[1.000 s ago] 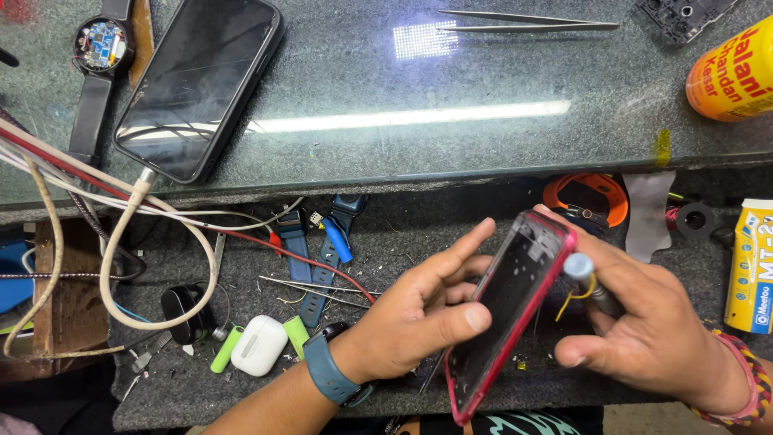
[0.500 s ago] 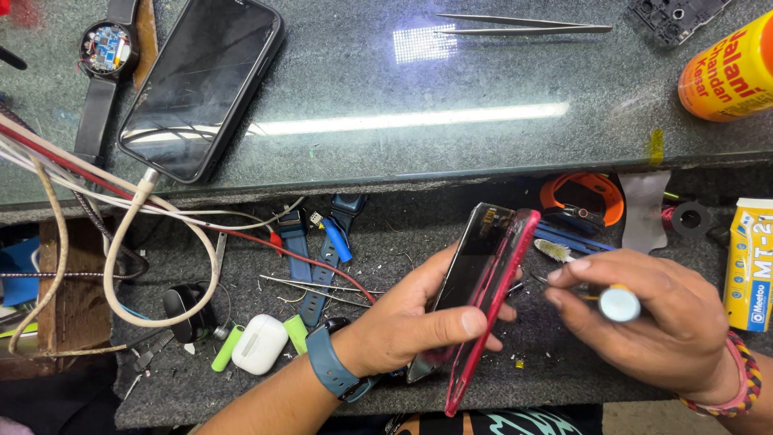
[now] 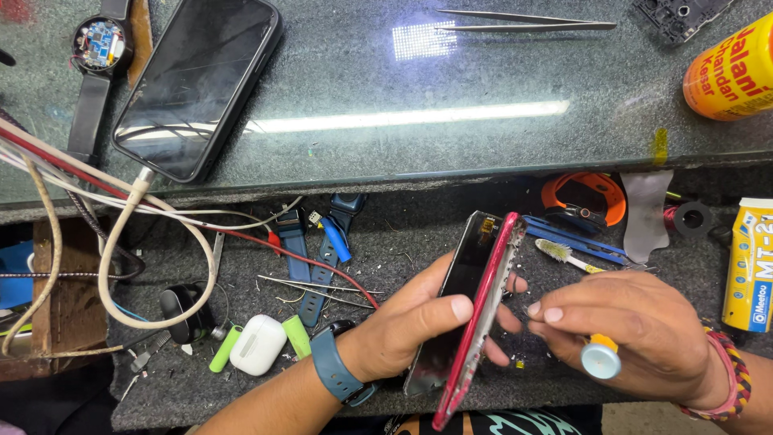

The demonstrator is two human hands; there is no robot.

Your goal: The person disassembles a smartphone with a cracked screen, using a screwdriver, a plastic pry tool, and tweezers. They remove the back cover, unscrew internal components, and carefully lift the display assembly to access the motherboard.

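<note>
1. Holding a red-framed phone (image 3: pixel 475 306) on edge, the left hand (image 3: pixel 403 330) has its grip closed on it, thumb on the dark screen side and fingers behind, above the dark mat (image 3: pixel 419 234) on the lower counter.
2. One right hand (image 3: pixel 636 330) sits just beside the phone's open edge, its grip closed around one small screwdriver (image 3: pixel 600 358) with a pale round cap and yellow collar; the tip is hidden.
3. One blue watch (image 3: pixel 338 370) circles the left wrist; one braided band (image 3: pixel 729 374) circles the right.
4. On the glass counter (image 3: pixel 451 89) lie one black phone (image 3: pixel 197 80), one opened round watch (image 3: pixel 97 56), one pair of tweezers (image 3: pixel 523 22) and one orange tin (image 3: pixel 729 68).
5. On the mat lie one white earbud case (image 3: pixel 258 345), two green tubes (image 3: pixel 225 348), one toothbrush (image 3: pixel 568 255), one orange ring (image 3: pixel 584 197) and one yellow box (image 3: pixel 749 266).
6. Several cables (image 3: pixel 121 234) loop at the left.
</note>
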